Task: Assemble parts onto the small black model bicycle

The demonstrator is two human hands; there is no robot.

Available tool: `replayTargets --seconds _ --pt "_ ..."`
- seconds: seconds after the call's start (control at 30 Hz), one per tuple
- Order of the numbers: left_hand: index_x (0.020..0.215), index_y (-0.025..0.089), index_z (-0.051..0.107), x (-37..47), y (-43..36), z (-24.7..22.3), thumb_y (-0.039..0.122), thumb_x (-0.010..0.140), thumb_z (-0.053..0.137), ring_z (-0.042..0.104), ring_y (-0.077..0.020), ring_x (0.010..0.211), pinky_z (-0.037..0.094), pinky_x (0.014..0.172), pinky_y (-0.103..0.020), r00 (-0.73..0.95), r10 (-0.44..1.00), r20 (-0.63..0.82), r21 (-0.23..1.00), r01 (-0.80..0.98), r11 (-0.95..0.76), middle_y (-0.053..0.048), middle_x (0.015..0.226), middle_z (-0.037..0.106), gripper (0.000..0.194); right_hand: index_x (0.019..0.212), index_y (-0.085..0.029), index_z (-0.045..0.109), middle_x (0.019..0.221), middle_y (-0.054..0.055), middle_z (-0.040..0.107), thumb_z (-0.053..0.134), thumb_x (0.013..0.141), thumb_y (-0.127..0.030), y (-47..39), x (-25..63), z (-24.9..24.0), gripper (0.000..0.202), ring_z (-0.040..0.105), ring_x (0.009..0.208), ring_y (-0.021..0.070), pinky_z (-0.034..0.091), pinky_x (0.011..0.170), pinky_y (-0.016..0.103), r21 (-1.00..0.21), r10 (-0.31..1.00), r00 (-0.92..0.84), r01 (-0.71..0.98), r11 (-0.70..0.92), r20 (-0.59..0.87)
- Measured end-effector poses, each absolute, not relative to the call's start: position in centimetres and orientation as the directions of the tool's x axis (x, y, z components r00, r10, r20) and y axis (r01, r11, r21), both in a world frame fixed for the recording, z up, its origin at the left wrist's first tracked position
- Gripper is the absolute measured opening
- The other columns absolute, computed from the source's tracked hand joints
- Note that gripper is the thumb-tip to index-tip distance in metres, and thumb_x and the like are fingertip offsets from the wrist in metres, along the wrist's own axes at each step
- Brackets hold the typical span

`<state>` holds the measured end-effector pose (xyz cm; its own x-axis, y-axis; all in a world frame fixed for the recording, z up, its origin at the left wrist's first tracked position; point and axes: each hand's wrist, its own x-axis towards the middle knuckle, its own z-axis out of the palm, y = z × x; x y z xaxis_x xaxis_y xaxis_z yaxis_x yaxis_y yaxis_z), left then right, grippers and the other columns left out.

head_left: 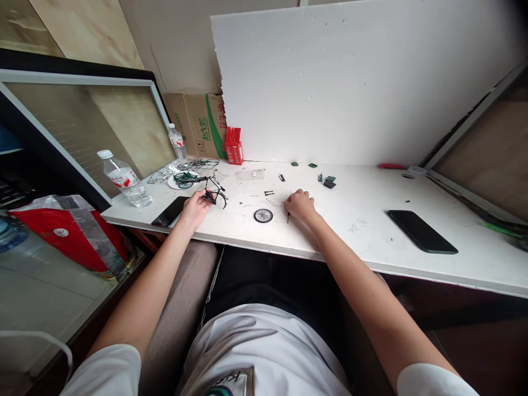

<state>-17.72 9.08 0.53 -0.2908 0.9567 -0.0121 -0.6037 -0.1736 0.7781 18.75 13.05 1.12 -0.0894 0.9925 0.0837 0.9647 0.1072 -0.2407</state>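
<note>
A black model bicycle (217,195) with thin frame and handlebars is held above the table's left part. My left hand (197,210) is closed around its lower part, fingers partly hidden behind it. My right hand (300,205) rests low over the tabletop with the fingers pinched together. A short thin dark piece (287,218) shows beneath its fingertips; whether they grip it is unclear. Between the hands lies a loose spoked wheel (263,215) with a black tyre. Small black parts (269,193) and thin pins lie just behind the wheel.
Left: a phone (170,212), a water bottle (127,181) and a white plate (175,184) with green parts. At the back are a red box (234,147) and a clear plastic bag (249,175). Right: green pieces (330,180) and a black phone (423,232). A white board (355,88) stands behind.
</note>
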Motion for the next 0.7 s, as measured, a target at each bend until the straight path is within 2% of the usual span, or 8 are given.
replayTargets --seconds 0.23,0.5,0.6,0.7 --pt "0.102 0.011 0.071 -18.8 9.1 1.1 0.011 0.086 0.069 0.078 -0.0161 0.087 0.059 0.087 -0.026 -0.333 0.942 -0.026 0.790 -0.585 -0.185 -0.006 0.092 0.078 0.016 0.119 -0.009 0.072 0.138 0.026 0.057 0.031 0.111 -0.032 12.9 18.6 1.2 0.048 0.048 0.129 0.0388 0.042 0.107 0.053 -0.243 0.994 -0.070 0.966 0.088 0.080" --pt "0.100 0.011 0.069 -18.3 8.8 1.7 0.011 0.086 0.070 0.077 -0.0144 0.084 0.059 0.086 -0.024 -0.375 0.925 -0.061 0.780 -0.596 -0.190 -0.006 0.087 0.076 0.014 0.127 -0.012 0.071 0.138 0.025 0.057 0.042 0.108 -0.037 13.0 18.6 0.8 0.043 0.050 0.129 0.0393 0.044 0.105 0.055 -0.230 0.990 -0.094 0.966 0.117 0.109" --pt "0.098 0.012 0.069 -16.2 8.6 1.4 0.013 0.084 0.074 0.077 -0.0167 0.084 0.060 0.090 -0.028 -0.336 0.935 -0.116 0.805 -0.584 -0.110 -0.008 0.087 0.076 0.014 0.127 -0.013 0.071 0.138 0.024 0.056 0.042 0.107 -0.037 13.0 18.6 0.9 0.043 0.050 0.128 0.0392 0.044 0.105 0.055 -0.223 0.990 -0.094 0.968 0.116 0.106" --pt "0.095 0.011 0.070 -14.5 8.4 1.2 0.013 0.083 0.074 0.077 -0.0169 0.086 0.059 0.092 -0.030 -0.258 0.963 -0.081 0.822 -0.564 -0.082 -0.009 0.089 0.077 0.013 0.128 -0.013 0.071 0.138 0.024 0.056 0.042 0.108 -0.037 13.0 18.6 0.9 0.043 0.050 0.129 0.0394 0.043 0.105 0.056 -0.216 0.990 -0.093 0.970 0.114 0.102"
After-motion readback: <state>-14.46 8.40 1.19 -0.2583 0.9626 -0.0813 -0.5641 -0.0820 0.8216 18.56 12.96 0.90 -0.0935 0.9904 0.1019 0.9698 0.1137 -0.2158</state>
